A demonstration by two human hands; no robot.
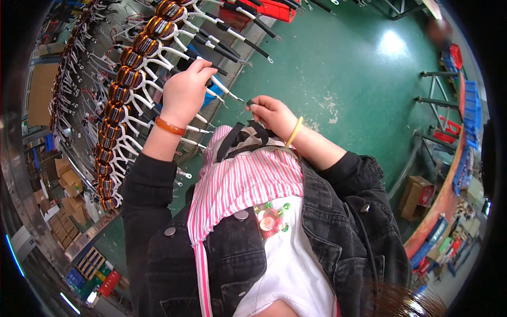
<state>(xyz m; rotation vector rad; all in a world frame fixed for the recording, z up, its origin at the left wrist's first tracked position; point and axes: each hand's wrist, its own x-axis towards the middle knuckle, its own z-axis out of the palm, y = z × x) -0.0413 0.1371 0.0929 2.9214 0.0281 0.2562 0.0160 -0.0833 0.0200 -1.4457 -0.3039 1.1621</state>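
Note:
A long row of copper-wound ring coils (129,77) runs down the left side, with white-sleeved leads reaching toward me. My left hand (185,91) is closed around one white-sleeved lead (224,89), which ends in a small metal terminal (240,100). Just right of that tip, my right hand (272,113) pinches a short dark piece, seemingly a black sleeve (250,103); it stands close to the terminal, and whether they touch I cannot tell. Farther up the row, several leads wear black sleeves (257,48). At my waist, black strips (232,138) lie on the pink-striped apron (248,177).
Behind the coils, another row of wired coils (71,61) stands at the far left. Red bins (272,9) sit at the top. A curved-looking bench (441,216) with blue trays (471,100) is on the right, a cardboard box (416,196) below it. Green floor (338,63) lies between.

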